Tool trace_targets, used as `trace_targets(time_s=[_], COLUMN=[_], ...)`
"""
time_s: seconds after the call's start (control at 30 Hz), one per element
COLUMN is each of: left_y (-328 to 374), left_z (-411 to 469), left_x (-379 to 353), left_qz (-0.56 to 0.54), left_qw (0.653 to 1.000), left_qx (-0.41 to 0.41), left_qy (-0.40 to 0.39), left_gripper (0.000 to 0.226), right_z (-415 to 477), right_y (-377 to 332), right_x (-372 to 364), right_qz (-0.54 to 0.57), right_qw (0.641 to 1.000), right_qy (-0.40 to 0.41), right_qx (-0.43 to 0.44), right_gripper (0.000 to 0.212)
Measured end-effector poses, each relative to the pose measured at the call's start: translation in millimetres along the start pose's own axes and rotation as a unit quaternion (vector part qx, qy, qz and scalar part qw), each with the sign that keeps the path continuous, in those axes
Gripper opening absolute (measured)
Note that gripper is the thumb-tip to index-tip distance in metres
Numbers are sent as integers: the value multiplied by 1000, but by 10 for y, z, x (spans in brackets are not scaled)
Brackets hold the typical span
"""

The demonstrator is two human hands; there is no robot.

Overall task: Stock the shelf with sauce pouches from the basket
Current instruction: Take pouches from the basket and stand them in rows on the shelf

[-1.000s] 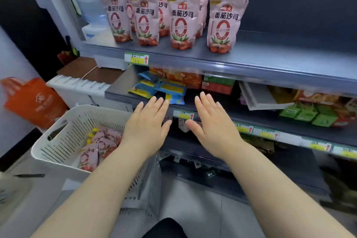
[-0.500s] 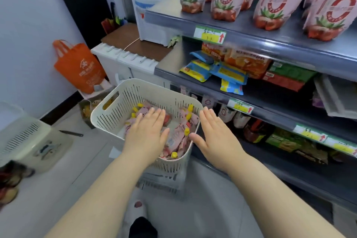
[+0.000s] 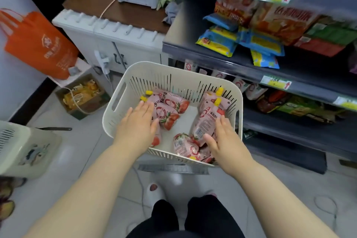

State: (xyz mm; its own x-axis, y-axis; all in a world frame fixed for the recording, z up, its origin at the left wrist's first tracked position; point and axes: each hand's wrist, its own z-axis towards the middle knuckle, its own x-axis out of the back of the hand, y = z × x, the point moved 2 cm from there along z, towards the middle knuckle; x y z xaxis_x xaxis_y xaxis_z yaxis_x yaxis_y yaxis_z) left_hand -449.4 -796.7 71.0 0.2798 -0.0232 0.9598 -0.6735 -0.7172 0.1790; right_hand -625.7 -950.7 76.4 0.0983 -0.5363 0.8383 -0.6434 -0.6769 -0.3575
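Note:
A cream slotted basket (image 3: 123, 91) stands below me with several pink sauce pouches with yellow caps lying in it. My left hand (image 3: 137, 125) reaches in with straight fingers laid on a pouch (image 3: 164, 111) at the left side. My right hand (image 3: 224, 137) is inside at the right, fingers straight, its thumb against the lower end of another pouch (image 3: 207, 120). More pouches (image 3: 186, 147) lie near the front wall. The dark shelf (image 3: 241, 62) rises at the right; its top tier with the stocked pouches is out of view.
Snack packets (image 3: 258, 42) lie on the middle shelf tier, more goods below. An orange bag (image 3: 38, 44) hangs at the left, a white cabinet (image 3: 116, 33) stands behind the basket, a carton (image 3: 83, 96) and a second basket (image 3: 25, 147) sit on the floor.
My view has tipped down from the top tier to the basket. Both hands have dropped from in front of the shelf into the basket and now touch pouches.

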Motion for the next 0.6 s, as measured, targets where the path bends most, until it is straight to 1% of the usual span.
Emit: trace_targets(time_s=[0.17,0.37,0.53,0.6], left_y=[119,194,149,123], left_z=[211,304,281,290], left_x=[-81,-159,-302,-327], left_qz=[-7,-6,-8,-16], left_qw=[1000,1000,999,999], left_qx=[-13,6,34,45], left_qy=[-7,-17,-18,-13], left_gripper=[57,56,55,55], right_z=[91,550,920,977], right_y=[53,108,160,196], right_x=[1,81,53,10], right_qz=[32,-3,-46,-52], right_qw=[999,1000,996,996], right_qy=[-14,3,-57,-37], right_qx=[-31,-25,-57,-57], right_gripper=[73,70,56,47])
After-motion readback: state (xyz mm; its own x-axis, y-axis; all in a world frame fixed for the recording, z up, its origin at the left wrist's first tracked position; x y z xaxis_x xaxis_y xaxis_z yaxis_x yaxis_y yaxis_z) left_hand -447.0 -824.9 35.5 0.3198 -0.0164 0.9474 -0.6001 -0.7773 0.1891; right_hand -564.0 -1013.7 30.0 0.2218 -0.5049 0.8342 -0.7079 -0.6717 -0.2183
